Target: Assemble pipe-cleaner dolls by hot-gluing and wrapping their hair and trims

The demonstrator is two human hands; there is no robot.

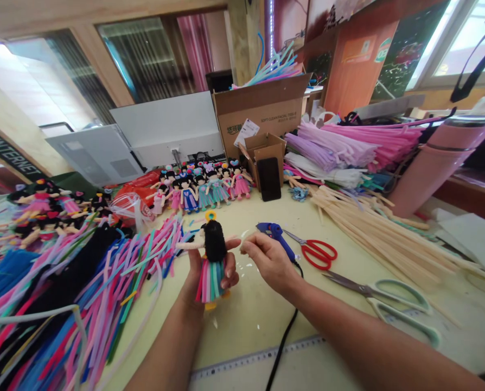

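Note:
My left hand (193, 278) is wrapped around a pipe-cleaner doll (215, 243), held upright over the table with its back to me. The doll has long black hair, a yellow ring on top and a skirt of pink, purple and teal strips. Just right of it, my right hand (272, 262) is closed in a pinch; whatever sits between its fingertips is too small to make out. A blue glue gun (275, 232) lies behind that hand, its black cord running toward me. Beside it rest red-handled scissors (320, 253) and larger scissors with pale green handles (403, 304).
Finished dolls (205, 190) stand in rows at the back, near a black phone (269, 179) and a cardboard box (267, 106). Loose pipe cleaners (116, 271) cover the left; beige bundles (372, 233) and a pink flask (440, 165) are right. A measuring strip (262, 355) lies in front.

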